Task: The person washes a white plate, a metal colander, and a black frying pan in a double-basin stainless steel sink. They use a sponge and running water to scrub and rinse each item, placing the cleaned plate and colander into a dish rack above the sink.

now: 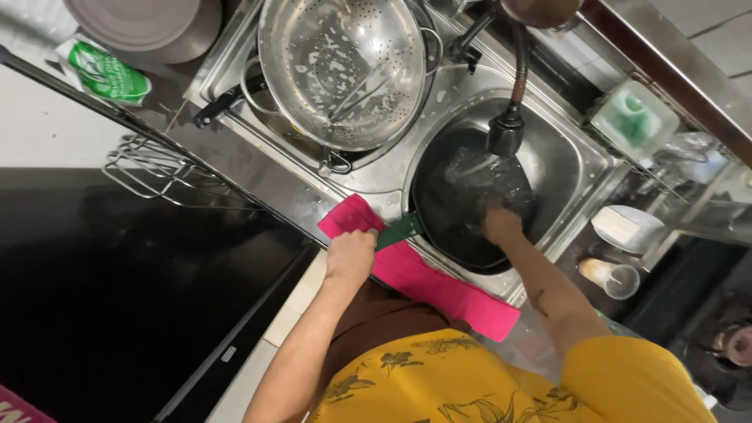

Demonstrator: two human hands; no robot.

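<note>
A black frying pan lies tilted in the right basin of a steel sink, wet under the black tap head. My left hand grips the pan's green handle at the sink's front edge. My right hand presses down inside the pan, close below the tap. Its fingers are hidden against the dark surface, so I cannot tell whether it holds anything. A pink cloth hangs over the sink's front rim beneath the handle.
A soapy steel colander fills the left basin, over a pot with a black handle. A wire rack and a green packet are to the left. A green sponge tub, white bowl and cup stand at right.
</note>
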